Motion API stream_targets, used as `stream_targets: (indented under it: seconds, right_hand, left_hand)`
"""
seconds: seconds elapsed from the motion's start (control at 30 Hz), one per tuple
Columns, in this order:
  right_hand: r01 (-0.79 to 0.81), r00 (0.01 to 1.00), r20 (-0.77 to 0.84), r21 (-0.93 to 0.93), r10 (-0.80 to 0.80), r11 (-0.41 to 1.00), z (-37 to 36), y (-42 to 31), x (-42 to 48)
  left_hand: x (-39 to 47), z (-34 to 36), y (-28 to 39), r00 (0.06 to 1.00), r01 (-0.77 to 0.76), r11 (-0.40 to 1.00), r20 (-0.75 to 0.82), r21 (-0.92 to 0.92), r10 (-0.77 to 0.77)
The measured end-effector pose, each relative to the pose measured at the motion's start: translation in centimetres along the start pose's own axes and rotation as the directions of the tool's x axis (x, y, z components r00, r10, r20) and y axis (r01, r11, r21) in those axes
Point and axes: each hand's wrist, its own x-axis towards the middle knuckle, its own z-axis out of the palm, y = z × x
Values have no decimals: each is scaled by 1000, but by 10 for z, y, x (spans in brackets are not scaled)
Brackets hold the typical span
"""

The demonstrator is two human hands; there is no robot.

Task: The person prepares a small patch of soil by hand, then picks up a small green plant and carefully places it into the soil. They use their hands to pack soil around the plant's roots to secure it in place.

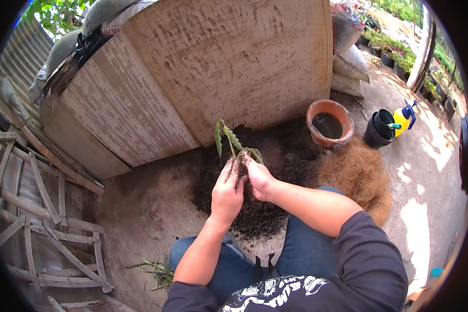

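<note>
My left hand [227, 191] and my right hand [259, 177] come together at the base of a leafy green plant cutting [231, 137], which stands up between the soil-smeared fingers. Its long leaves have wavy edges; some stand upright, others droop over the right fingertips. The lower end of the plant is hidden by my hands. Below and behind them a pile of dark soil [257, 218] spreads over the ground.
Right of the soil lie a heap of brown coconut fibre [357, 175], an orange bucket [347, 117] of dark water, stacked black pots [370, 134] and a yellow spray bottle [401, 119]. A board wall [238, 70] rises ahead; wooden frames [62, 234] stand left, cut leaves [162, 271] nearby.
</note>
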Motion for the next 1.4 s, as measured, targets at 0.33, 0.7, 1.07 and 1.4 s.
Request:
stream_targets:
  seconds: [0.33, 0.7, 1.07, 1.4]
  right_hand:
    - [62, 998, 5, -19, -62, 998, 6, -12, -12]
    - [240, 965, 114, -38, -235, 970, -4, -9, -10]
    - [242, 959, 193, -167, -209, 956, 5, -15, -17]
    - [213, 958, 209, -46, -199, 976, -7, -12, 0]
  left_hand:
    - [-3, 1, 5, 983, 3, 995, 180, 98, -20]
    - [-7, 10, 7, 989, -132, 969, 99, 210, 113]
    - [-8, 0, 14, 990, -137, 944, 72, 300, 120]
    - [-1, -13, 0, 963, 28, 987, -269, 157, 16]
